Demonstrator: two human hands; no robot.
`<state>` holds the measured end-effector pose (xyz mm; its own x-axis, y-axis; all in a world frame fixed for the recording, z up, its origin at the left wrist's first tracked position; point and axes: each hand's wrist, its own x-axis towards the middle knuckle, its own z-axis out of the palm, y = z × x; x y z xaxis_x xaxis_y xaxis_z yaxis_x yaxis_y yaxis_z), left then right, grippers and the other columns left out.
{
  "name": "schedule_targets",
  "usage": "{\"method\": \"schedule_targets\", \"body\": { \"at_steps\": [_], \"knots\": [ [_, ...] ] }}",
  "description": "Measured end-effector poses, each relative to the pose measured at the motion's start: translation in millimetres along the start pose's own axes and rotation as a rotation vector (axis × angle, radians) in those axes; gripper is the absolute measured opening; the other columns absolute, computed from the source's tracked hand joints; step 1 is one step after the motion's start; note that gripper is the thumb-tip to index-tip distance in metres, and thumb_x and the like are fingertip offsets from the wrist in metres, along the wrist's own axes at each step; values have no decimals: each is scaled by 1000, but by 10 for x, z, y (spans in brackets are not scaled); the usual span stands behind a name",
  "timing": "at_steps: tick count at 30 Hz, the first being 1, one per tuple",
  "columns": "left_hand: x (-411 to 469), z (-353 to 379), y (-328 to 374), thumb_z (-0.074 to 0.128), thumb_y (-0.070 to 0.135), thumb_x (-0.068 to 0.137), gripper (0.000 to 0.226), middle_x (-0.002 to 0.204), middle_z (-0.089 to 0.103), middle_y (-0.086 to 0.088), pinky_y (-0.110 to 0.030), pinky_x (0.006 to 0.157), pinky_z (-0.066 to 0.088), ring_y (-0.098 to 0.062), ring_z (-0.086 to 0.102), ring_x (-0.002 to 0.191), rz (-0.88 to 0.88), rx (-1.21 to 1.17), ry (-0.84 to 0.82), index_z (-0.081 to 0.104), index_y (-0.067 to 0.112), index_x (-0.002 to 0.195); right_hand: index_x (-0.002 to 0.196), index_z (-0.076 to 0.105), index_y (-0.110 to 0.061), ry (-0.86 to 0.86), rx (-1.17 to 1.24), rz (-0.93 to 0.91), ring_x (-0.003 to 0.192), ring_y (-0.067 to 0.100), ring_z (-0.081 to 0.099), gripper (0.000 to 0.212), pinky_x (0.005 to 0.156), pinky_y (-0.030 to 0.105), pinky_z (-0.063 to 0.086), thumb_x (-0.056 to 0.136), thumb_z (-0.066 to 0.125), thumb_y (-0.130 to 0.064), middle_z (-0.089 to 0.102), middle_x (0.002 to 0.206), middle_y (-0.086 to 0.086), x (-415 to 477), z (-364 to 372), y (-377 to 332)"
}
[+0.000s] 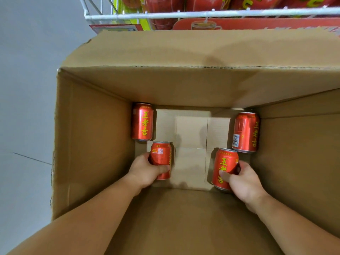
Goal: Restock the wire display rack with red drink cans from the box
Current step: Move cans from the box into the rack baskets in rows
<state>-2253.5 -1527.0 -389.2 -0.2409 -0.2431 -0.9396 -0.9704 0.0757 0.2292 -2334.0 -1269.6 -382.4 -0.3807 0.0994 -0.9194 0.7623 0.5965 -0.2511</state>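
Both my arms reach down into a deep open cardboard box (95, 140). My left hand (145, 170) is wrapped around a red drink can (161, 155) lying near the box's front left. My right hand (242, 181) grips another red can (223, 166) at the front right. Two more red cans lie on the box floor: one at the back left (142, 121), one at the back right (245, 132). The white wire display rack (184, 14) runs across the top of the view, with red cans stacked behind its front rail.
The box's far flap (184, 48) folds out toward the rack and lies under its rail. A red printed sign (257, 24) hangs below the rack's rail. Grey floor (25, 89) lies to the left of the box.
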Motion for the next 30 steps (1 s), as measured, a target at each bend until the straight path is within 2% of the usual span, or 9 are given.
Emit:
{"method": "schedule_targets", "body": {
  "at_steps": [4,8,13,16,20,23,27,30],
  "knots": [
    [-127,-20,40,88,23,77,70,122,69,0,-43,104,52,-19,67,110,1,-139,-102,54,19,138,143,43,-23,-64,60,-40,122,25,55,63,109,50,42,88,74,-18,57,129,0,-114,-11,-60],
    [-435,-83,192,85,17,79,59,118,72,0,-32,88,59,-16,71,106,15,-222,-198,58,21,131,138,47,-23,-112,160,-89,115,21,58,59,105,47,45,87,75,-16,60,127,-2,-364,-113,-180],
    [-1015,-272,468,83,20,81,65,123,72,0,-37,98,57,-16,71,112,64,-240,-318,54,23,138,142,47,-23,-175,205,-164,116,21,62,68,105,50,47,81,79,-18,63,129,-1,-893,-400,-466],
    [-1482,-415,704,80,18,83,64,124,72,-2,-39,100,55,-18,70,113,105,-275,-389,53,22,140,138,51,-19,-204,228,-230,110,21,67,62,99,48,52,82,78,-10,67,124,3,-1300,-596,-713],
    [-2127,-594,1066,82,21,72,72,124,72,-7,-42,103,52,-24,69,115,185,-332,-395,54,19,139,127,57,-17,-212,234,-342,105,19,69,49,94,42,55,84,75,-5,70,115,3,-1935,-863,-1114],
    [-2611,-719,1326,74,16,68,71,124,72,-13,-36,96,56,-27,70,113,258,-377,-398,55,14,136,121,60,-20,-198,244,-419,104,18,68,44,94,41,54,83,76,-5,71,112,1,-2418,-1067,-1387],
    [-3336,-950,1684,83,23,56,81,118,74,-7,-38,94,56,-24,71,108,346,-381,-405,56,20,132,117,62,-20,-199,264,-527,105,19,68,42,93,40,55,81,77,-4,72,111,2,-3101,-1368,-1695],
    [-3991,-1151,1965,83,15,71,60,107,77,-2,-37,91,59,-20,73,100,430,-382,-376,59,22,125,123,61,-12,-212,297,-606,109,24,68,55,90,35,56,73,83,-8,72,114,7,-3713,-1597,-1924]
  ]
}}
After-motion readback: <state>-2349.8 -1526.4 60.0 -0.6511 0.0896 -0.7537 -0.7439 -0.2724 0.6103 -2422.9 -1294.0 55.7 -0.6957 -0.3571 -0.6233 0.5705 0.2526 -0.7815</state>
